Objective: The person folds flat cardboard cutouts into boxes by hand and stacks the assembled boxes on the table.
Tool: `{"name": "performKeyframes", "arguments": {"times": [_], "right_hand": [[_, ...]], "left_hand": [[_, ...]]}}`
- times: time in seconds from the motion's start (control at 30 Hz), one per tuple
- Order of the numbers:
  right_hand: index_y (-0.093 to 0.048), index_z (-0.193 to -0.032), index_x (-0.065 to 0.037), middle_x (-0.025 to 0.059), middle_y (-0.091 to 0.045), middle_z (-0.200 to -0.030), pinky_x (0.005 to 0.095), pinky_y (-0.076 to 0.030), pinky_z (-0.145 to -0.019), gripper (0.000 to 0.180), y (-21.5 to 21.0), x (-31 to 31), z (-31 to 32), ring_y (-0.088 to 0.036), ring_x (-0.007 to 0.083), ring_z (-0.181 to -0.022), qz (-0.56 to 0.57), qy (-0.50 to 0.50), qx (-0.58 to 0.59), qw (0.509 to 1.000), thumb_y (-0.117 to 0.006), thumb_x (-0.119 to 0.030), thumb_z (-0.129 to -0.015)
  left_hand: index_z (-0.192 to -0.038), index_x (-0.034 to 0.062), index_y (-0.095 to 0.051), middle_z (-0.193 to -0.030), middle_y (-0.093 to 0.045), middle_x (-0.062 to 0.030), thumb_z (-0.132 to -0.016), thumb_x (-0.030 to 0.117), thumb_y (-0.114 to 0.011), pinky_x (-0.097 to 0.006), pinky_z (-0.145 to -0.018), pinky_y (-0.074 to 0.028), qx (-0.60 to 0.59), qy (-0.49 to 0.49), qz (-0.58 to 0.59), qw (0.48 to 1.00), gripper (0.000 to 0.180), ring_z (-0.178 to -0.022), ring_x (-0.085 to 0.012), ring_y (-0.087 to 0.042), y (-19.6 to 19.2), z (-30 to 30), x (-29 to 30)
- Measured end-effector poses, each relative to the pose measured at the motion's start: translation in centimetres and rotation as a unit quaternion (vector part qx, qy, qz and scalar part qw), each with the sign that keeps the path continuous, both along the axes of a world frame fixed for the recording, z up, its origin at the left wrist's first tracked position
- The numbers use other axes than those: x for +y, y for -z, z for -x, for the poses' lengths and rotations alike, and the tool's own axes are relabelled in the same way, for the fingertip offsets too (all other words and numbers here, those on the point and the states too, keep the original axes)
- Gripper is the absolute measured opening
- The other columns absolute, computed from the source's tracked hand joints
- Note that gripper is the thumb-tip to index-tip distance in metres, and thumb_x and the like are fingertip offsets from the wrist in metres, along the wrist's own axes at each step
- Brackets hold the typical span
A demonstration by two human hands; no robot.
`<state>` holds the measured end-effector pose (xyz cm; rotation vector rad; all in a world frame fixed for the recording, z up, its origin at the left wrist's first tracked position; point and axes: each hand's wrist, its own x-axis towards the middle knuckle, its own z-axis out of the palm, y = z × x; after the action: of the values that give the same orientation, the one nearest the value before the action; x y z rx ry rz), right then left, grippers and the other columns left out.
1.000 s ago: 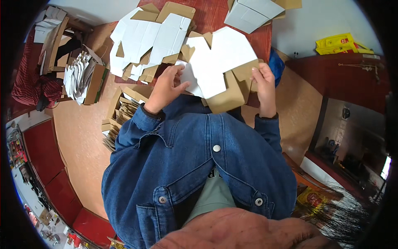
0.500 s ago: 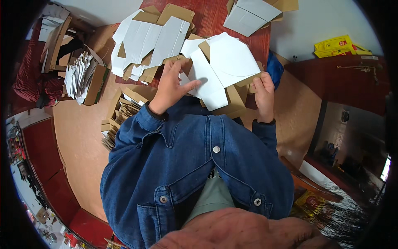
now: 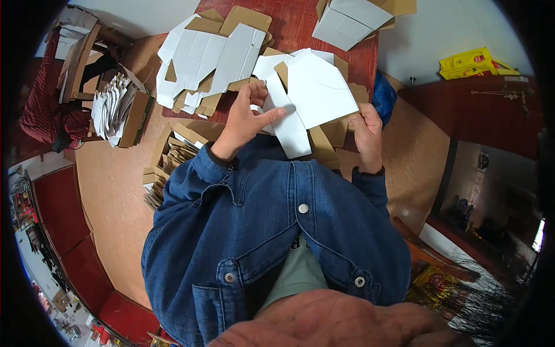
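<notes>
While the right hand [image 3: 368, 128] pinches angular white cardboard [image 3: 321, 89] | left hand [image 3: 243, 120]: spread, thumb over narrow flat panel [image 3: 291, 132]

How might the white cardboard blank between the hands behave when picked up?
The white cardboard blank is probably light, since its edges look thin. Its large panel seems stiff, looking nearly flat while the right hand pinches its corner. It may flop where the narrow panel joins, as the two tilt differently.

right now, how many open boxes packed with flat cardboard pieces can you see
2: a brown box at far left, and a second box lower left of the left hand. Others may be hidden under the red table.
</notes>
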<state>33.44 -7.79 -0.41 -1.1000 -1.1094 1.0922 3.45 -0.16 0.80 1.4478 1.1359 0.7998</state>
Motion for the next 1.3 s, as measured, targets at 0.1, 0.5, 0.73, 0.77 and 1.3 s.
{"name": "performKeyframes", "arguments": {"times": [0.1,0.5,0.73,0.77,1.3], "right_hand": [[-0.063,-0.117,0.000,0.0020,-0.060,-0.090,0.0213,-0.041,-0.072,0.017,-0.1,-0.1,0.1,-0.048,0.0095,-0.077,-0.002,-0.003,-0.019,1.000,-0.063,-0.007,-0.101],[-0.063,-0.117,0.001,0.0028,-0.063,-0.095,0.0208,-0.043,-0.076,0.018,-1.9,0.1,0.2,-0.052,0.0092,-0.080,-0.020,0.101,-0.114,0.988,-0.061,-0.006,-0.101],[-0.066,-0.116,0.002,0.0061,-0.069,-0.100,0.0208,-0.047,-0.081,0.018,-3.0,0.2,0.7,-0.058,0.0107,-0.085,-0.017,0.153,-0.146,0.977,-0.062,-0.005,-0.100],[-0.066,-0.116,0.002,0.0061,-0.069,-0.100,0.0208,-0.047,-0.081,0.018,-3.2,0.3,0.7,-0.058,0.0107,-0.085,-0.017,0.154,-0.145,0.977,-0.062,-0.005,-0.100],[-0.070,-0.108,0.005,0.0082,-0.072,-0.097,0.0244,-0.052,-0.074,0.017,-2.8,1.3,2.5,-0.064,0.0143,-0.079,-0.092,0.202,-0.374,0.900,-0.070,0.002,-0.091]], "left_hand": [[-0.137,-0.0043,-0.044,-0.111,-0.052,-0.0119,-0.082,0.034,-0.089,-0.029,-0.085,-0.051,-0.033,-0.003,0.031,0.999,0.080,-0.100,-0.0205,-0.054,-0.1,-0.1,-0.1],[-0.124,0.0007,-0.059,-0.104,-0.060,-0.0082,-0.083,0.020,-0.088,-0.025,-0.078,-0.048,-0.155,-0.042,0.039,0.986,0.053,-0.091,-0.0140,-0.056,-1.3,0.3,-0.6],[-0.099,0.0059,-0.073,-0.090,-0.067,-0.0021,-0.084,0.014,-0.086,-0.024,-0.074,-0.046,-0.132,-0.007,-0.081,0.988,0.021,-0.077,-0.0112,-0.056,-2.4,0.3,-0.4],[-0.099,0.0059,-0.073,-0.090,-0.067,-0.0021,-0.084,0.014,-0.086,-0.024,-0.074,-0.046,-0.132,-0.005,-0.081,0.988,0.021,-0.077,-0.0112,-0.056,-2.6,0.3,-0.4],[-0.095,0.0092,-0.074,-0.088,-0.072,-0.0027,-0.077,0.004,-0.083,-0.029,-0.079,-0.045,-0.185,0.230,-0.266,0.918,0.020,-0.080,-0.0144,-0.056,-6.3,0.1,-0.2]]}}
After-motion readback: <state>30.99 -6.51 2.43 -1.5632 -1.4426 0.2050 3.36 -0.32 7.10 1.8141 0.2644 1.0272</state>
